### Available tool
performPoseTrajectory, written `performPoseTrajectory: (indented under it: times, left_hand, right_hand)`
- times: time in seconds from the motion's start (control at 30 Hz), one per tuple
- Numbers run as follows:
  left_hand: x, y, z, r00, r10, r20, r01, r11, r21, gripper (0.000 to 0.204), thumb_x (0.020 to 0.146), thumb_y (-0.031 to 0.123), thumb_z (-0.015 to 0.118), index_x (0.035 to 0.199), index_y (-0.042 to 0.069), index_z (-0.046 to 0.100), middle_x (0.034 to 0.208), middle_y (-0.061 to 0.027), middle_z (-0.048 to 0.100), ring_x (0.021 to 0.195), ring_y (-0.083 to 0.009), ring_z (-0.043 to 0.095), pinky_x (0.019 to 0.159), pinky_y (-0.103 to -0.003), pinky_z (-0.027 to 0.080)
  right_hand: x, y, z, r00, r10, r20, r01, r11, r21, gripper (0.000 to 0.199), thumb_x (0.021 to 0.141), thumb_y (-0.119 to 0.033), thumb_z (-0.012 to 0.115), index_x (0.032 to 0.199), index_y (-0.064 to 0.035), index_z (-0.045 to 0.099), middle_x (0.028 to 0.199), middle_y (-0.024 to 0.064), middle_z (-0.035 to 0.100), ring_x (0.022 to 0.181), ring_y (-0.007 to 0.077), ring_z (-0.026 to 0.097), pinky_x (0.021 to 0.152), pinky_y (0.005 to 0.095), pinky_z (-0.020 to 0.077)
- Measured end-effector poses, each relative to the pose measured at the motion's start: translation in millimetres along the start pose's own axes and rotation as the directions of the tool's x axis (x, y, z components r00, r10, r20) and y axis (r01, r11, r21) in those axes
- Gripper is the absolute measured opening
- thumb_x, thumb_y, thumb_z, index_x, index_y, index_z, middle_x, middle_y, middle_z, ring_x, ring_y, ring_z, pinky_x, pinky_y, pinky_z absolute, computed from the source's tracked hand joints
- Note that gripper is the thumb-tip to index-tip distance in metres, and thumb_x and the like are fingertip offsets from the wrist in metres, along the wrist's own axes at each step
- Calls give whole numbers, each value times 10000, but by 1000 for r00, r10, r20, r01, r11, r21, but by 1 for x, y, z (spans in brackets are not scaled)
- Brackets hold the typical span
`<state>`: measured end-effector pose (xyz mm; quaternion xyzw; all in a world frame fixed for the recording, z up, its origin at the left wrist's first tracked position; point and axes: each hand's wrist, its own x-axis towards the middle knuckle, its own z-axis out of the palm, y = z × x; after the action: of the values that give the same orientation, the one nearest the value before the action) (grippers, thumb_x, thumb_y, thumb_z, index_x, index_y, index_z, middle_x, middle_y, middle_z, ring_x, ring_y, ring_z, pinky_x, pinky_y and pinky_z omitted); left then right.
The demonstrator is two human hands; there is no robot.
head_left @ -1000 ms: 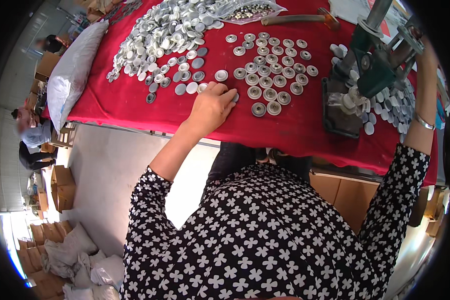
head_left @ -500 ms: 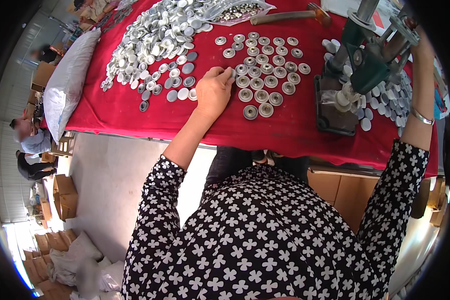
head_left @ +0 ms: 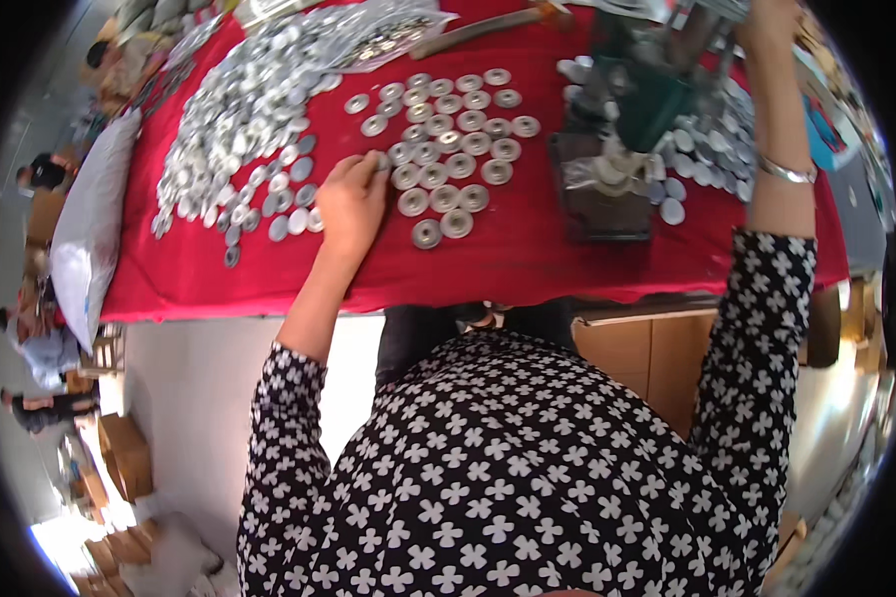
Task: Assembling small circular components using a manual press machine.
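My left hand (head_left: 351, 207) is closed in a pinch on a small grey disc (head_left: 381, 161), at the left edge of a group of metal rings (head_left: 432, 176). Those rings lie flat and spaced out on the red cloth. To the left of the hand, loose white and grey discs (head_left: 279, 228) trail off a large heap (head_left: 234, 129). At the upper right, my right hand (head_left: 770, 28) is raised beside the top of a green hand press (head_left: 657, 104). Its fingers are blurred and partly cut off by the picture's edge.
More discs (head_left: 712, 159) lie behind and right of the press. A clear bag of small metal parts (head_left: 383, 38) and a wooden-handled hammer (head_left: 478, 33) lie at the back. A stuffed white sack (head_left: 95, 224) rests at the table's left edge. Other people stand far left.
The whole view has shifted and tilted, moving the table's things leftward in the picture. My left hand stays beside the rings with the disc at its fingertips. My right hand stays raised by the press.
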<state>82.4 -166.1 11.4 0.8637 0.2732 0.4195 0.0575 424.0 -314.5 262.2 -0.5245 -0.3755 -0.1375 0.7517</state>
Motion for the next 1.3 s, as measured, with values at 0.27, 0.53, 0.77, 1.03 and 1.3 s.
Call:
performPoseTrajectory:
  times: [0.27,0.53,0.77,1.03,1.3]
  left_hand:
    - [21,158,29,930,51,364,195,771,-606,681,728,47,742,1340,67,445,918,-91,676,609,-140,585,568,-278,480]
    - [34,185,94,967,82,241,89,777,-623,841,694,72,751,1404,10,304,938,-131,682,620,-225,636,573,-318,495]
    - [33,188,100,977,60,205,69,819,-570,905,677,117,771,1418,10,263,933,-123,696,674,-276,662,616,-349,508]
    - [38,178,104,972,47,229,95,817,-568,934,661,156,776,1421,4,254,942,-119,698,752,-297,670,671,-369,511]
    - [44,191,82,929,-63,366,228,875,-427,907,647,169,742,1408,-2,281,819,-175,654,786,-367,646,669,-452,507]
  right_hand:
    - [21,24,-15,995,-36,94,28,996,85,294,936,-345,546,947,-57,600,636,-39,463,490,55,403,423,207,324]
    - [20,23,-16,991,-48,123,35,993,111,269,949,-337,534,939,-76,597,662,-49,465,534,43,401,470,194,323]
    - [-30,-16,-54,944,-320,77,210,766,607,274,939,-334,550,938,-64,597,653,-33,475,496,52,394,431,204,310]
    - [-143,-23,-146,915,-365,174,291,893,344,387,893,-414,529,1076,-74,504,846,210,574,851,421,588,850,670,430]
    - [-227,2,-181,920,-353,169,348,936,60,403,919,-370,557,1118,-21,525,1118,217,600,1145,437,528,1029,629,357]
